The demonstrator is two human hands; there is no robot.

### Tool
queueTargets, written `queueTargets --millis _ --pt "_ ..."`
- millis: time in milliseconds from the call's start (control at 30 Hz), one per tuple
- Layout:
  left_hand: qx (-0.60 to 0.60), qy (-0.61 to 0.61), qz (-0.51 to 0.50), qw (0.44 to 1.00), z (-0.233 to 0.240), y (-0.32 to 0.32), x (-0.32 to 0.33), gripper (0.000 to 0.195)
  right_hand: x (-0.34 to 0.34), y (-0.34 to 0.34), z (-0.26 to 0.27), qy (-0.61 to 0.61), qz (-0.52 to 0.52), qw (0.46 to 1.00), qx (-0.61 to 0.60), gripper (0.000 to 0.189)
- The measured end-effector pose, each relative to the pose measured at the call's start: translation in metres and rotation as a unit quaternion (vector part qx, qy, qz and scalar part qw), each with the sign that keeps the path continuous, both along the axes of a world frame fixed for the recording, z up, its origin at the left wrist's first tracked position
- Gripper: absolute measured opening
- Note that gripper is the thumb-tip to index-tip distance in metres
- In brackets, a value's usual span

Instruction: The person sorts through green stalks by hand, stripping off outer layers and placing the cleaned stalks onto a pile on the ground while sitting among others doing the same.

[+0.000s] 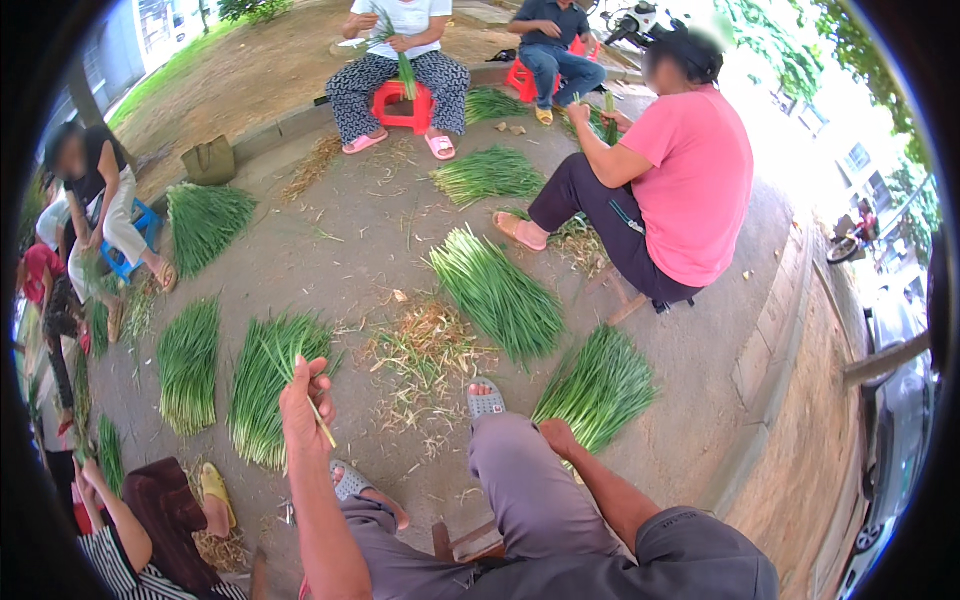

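Note:
My left hand [301,411] is raised in front of me, pinching a few thin stalks of garlic chives [324,427] between thumb and fingers. Behind it on the pavement lies a pile of chives [251,394], pale ends towards me. My right hand [556,435] reaches down beyond my right knee to the near edge of another chive pile [600,382]; its fingers are mostly hidden. Between my sandalled feet and a larger bundle of chives [499,296] is a heap of dry, yellowed leaf trimmings [427,345].
A person in a pink shirt [694,187] sits close on the right. Another sits on a red plastic stool [403,106] ahead. At lower left a person in striped clothing [127,559] sits near me. More chives [187,367] lie left; a kerb [757,405] runs along the right.

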State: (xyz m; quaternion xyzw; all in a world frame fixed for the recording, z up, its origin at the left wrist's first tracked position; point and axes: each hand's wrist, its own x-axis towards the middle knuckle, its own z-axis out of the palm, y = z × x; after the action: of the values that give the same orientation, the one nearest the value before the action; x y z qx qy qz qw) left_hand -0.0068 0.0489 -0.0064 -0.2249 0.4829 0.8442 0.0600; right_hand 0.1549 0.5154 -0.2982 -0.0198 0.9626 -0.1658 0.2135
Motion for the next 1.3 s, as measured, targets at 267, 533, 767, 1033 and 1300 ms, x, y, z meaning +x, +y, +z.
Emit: queueTargets --millis 267,533,767,1033,1300 --pt "0.072 0.106 -0.012 0.992 0.007 -0.012 0.006 0.049 -0.13 -0.109 0.222 0.054 -0.12 0.932 -0.338 0.014" --pt "0.123 0.206 -0.074 0.968 0.015 -0.023 0.018 0.053 -0.174 -0.26 0.375 0.034 -0.014 0.888 -0.458 0.016" --pt "0.083 0.205 -0.051 0.974 0.02 -0.029 0.026 0.056 -0.165 -0.319 0.338 -0.082 0.068 0.829 -0.549 0.025" --pt "0.056 0.179 -0.042 0.981 0.018 -0.03 0.023 0.057 -0.15 -0.333 0.296 -0.086 0.056 0.811 -0.576 0.028" --pt "0.013 0.16 -0.06 0.985 0.013 -0.032 0.016 0.048 -0.165 -0.319 0.298 0.026 0.034 0.839 -0.542 0.02"
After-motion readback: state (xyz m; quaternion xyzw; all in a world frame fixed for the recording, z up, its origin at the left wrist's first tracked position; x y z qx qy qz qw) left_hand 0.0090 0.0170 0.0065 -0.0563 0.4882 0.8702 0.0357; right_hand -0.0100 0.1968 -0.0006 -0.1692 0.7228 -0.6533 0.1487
